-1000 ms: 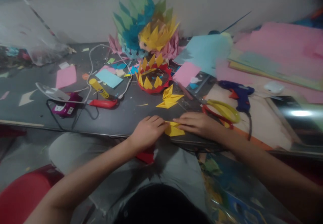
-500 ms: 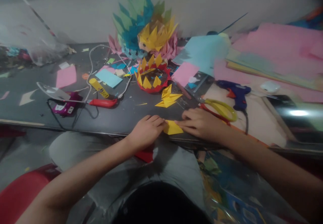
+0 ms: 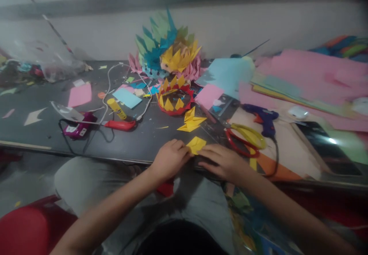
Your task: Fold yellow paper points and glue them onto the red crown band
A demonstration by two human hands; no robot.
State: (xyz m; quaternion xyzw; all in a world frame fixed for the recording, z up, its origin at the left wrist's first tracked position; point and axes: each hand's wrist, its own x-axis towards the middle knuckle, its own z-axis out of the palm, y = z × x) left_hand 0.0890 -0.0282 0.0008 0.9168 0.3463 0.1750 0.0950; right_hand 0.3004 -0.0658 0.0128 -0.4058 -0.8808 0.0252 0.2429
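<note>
A small piece of folded yellow paper (image 3: 197,144) lies at the table's front edge between my hands. My left hand (image 3: 171,156) pinches its left corner, fingers curled together. From the other side, my right hand (image 3: 222,160) has its fingertips on the paper's lower right edge, thumb and fingers closed around that edge. Just beyond are several folded yellow paper points (image 3: 192,120). Behind them stands a red paper ring with yellow points (image 3: 175,101). Scissors (image 3: 247,138) with red and yellow handles lie right of my right hand.
A blue glue gun (image 3: 263,117) and a phone (image 3: 324,145) rest at right, near stacked coloured sheets (image 3: 310,71). Left are a glue stick (image 3: 116,108), a red-handled tool (image 3: 120,125) with a white cable, and a purple device (image 3: 77,126). A colourful paper model (image 3: 169,51) stands behind.
The view has tilted up, so the table sits lower in the picture. The yellow paper has been turned, and my right hand has shifted its fingers to its lower edge.
</note>
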